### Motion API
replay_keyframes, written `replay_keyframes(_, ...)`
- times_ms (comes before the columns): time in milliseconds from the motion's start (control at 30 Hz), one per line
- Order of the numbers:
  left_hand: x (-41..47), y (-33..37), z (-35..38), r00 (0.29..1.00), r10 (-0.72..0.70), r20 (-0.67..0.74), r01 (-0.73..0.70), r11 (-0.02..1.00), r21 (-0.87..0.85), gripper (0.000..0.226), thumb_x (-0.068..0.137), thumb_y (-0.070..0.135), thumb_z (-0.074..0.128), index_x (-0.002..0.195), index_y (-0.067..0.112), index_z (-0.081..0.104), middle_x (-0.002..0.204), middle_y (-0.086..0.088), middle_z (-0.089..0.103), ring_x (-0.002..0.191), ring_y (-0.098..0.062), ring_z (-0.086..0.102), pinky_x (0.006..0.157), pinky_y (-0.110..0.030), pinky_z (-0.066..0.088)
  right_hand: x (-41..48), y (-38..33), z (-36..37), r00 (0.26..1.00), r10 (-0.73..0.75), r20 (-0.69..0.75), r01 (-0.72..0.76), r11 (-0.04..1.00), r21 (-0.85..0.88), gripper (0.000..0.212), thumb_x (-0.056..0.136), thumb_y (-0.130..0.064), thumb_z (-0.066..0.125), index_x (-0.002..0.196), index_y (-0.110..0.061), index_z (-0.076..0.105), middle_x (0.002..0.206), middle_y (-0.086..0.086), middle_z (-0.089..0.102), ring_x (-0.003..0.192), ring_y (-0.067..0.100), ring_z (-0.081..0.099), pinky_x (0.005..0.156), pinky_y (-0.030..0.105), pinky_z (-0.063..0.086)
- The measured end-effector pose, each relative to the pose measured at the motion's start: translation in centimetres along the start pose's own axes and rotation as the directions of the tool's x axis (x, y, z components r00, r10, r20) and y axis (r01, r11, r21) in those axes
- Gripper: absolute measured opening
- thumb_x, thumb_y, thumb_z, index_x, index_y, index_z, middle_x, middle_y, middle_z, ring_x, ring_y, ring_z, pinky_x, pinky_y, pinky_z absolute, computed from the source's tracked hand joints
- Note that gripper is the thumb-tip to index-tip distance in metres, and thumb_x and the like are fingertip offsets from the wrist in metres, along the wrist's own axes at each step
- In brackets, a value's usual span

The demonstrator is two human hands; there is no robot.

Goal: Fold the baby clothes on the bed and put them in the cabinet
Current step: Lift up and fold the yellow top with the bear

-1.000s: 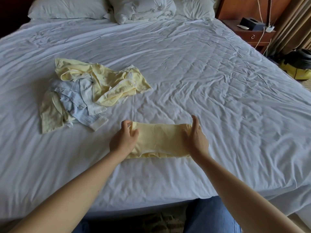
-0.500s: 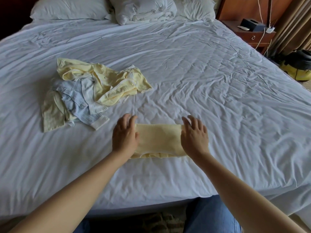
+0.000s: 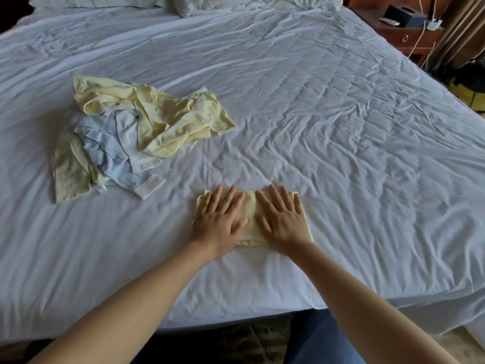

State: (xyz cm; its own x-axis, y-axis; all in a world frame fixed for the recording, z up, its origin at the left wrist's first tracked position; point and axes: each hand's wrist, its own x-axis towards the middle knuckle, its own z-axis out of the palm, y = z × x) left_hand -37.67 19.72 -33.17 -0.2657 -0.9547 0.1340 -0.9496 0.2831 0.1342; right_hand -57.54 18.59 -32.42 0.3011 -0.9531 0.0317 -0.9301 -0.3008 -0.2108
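- While both press flat, left grip and right grip lie fully open, fingers straight, holding nothing; folded yellow garment sits directly beneath both palms on the bed.
- Beyond the left grip, well apart: unfolded heap.
- Risk: soft knit may spring open when palms lift; layers could slide if lifted one-sided.
- Risk: cabinet not in view; carry may undo the fold.
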Motion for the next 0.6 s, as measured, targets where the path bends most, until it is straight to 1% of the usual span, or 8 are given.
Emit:
replay_keyframes(100, 0.0, -0.6, -1.0, 1.000, -0.008, 0.021, 0.012, 0.981, -0.196, 0.071, 0.088, 0.056, 0.029, 0.149, 0.023, 0.038, 0.161, -0.001, 0.022, 0.149, -0.023, 0.019, 0.118, -0.036, 0.007, -0.4, 0.3, -0.4, 0.999, -0.004, -0.036, 0.006, 0.998, 0.070, 0.069, 0.088, -0.059, 0.017, 0.152, -0.035, 0.025, 0.163, 0.002, 0.011, 0.151, 0.023, -0.001, 0.122, 0.041, -0.005)
replay_keyframes(167, -0.6, -1.1, -1.7, 0.999, -0.040, -0.035, 0.028, 0.955, -0.296, 0.063, 0.087, 0.049, 0.036, 0.141, 0.020, 0.051, 0.160, -0.004, 0.025, 0.147, -0.022, 0.023, 0.117, -0.037, 0.021, -0.9, 0.4, -0.7, 0.992, 0.072, -0.100, -0.061, 0.992, 0.115, 0.068, 0.088, -0.056, 0.019, 0.149, -0.032, 0.036, 0.163, 0.006, 0.010, 0.151, 0.026, -0.001, 0.122, 0.039, -0.004)
replay_keyframes(200, -1.1, -1.5, -1.9, 0.993, -0.057, -0.104, 0.024, 0.956, -0.292, 0.055, 0.087, 0.043, 0.040, 0.133, 0.019, 0.059, 0.158, -0.009, 0.030, 0.146, -0.025, 0.027, 0.114, -0.039, 0.028, -1.2, 0.4, -0.9, 0.984, 0.137, -0.116, -0.124, 0.986, 0.115, 0.068, 0.087, -0.055, 0.018, 0.148, -0.032, 0.038, 0.163, 0.008, 0.008, 0.151, 0.028, -0.003, 0.122, 0.040, -0.005)
replay_keyframes(267, -2.1, -2.2, -2.0, 0.975, -0.136, -0.174, 0.087, 0.961, -0.261, 0.043, 0.087, 0.033, 0.049, 0.125, 0.023, 0.066, 0.155, -0.015, 0.034, 0.145, -0.033, 0.027, 0.112, -0.043, 0.030, -1.8, 0.4, -1.2, 0.961, 0.266, -0.076, -0.260, 0.962, 0.088, 0.070, 0.086, -0.060, 0.015, 0.150, -0.036, 0.030, 0.164, 0.011, 0.003, 0.150, 0.032, -0.008, 0.121, 0.043, -0.007)
replay_keyframes(333, -2.9, -2.6, -2.1, 0.956, -0.285, -0.073, 0.253, 0.922, -0.292, 0.042, 0.092, 0.034, 0.054, 0.133, 0.032, 0.059, 0.157, -0.016, 0.027, 0.146, -0.035, 0.021, 0.115, -0.043, 0.025, -2.0, 0.4, -1.8, 0.927, 0.374, 0.007, -0.373, 0.922, 0.106, 0.067, 0.091, -0.064, 0.025, 0.153, -0.040, 0.016, 0.163, 0.015, 0.002, 0.149, 0.034, -0.011, 0.121, 0.045, -0.005)
replay_keyframes(400, -3.3, -2.6, -2.2, 0.935, -0.355, 0.007, 0.340, 0.888, -0.308, 0.045, 0.093, 0.040, 0.050, 0.137, 0.038, 0.053, 0.155, -0.015, 0.032, 0.143, -0.033, 0.030, 0.114, -0.040, 0.026, -2.2, 0.3, -2.6, 0.898, 0.435, 0.063, -0.439, 0.879, 0.187, 0.068, 0.094, -0.059, 0.038, 0.153, -0.041, 0.010, 0.161, 0.016, 0.007, 0.149, 0.035, -0.009, 0.121, 0.044, -0.003)
replay_keyframes(500, -3.1, -2.2, -3.0, 0.933, -0.356, 0.050, 0.349, 0.864, -0.363, 0.042, 0.092, 0.030, 0.059, 0.134, 0.037, 0.057, 0.146, -0.004, 0.044, 0.133, -0.024, 0.040, 0.109, -0.033, 0.032, -2.4, -0.1, -3.5, 0.910, 0.408, 0.077, -0.413, 0.872, 0.262, 0.067, 0.094, -0.048, 0.050, 0.153, -0.040, 0.018, 0.153, 0.013, 0.029, 0.146, 0.033, 0.010, 0.120, 0.040, 0.008)
replay_keyframes(600, -2.3, -2.3, -4.1, 0.910, -0.398, 0.121, 0.407, 0.794, -0.451, 0.040, 0.086, 0.023, 0.067, 0.122, 0.040, 0.065, 0.125, 0.001, 0.054, 0.121, -0.020, 0.049, 0.105, -0.030, 0.039, -2.2, 0.0, -4.5, 0.895, 0.435, 0.098, -0.438, 0.820, 0.368, 0.061, 0.091, -0.036, 0.057, 0.147, -0.040, 0.035, 0.133, 0.009, 0.048, 0.130, 0.030, 0.032, 0.111, 0.035, 0.027)
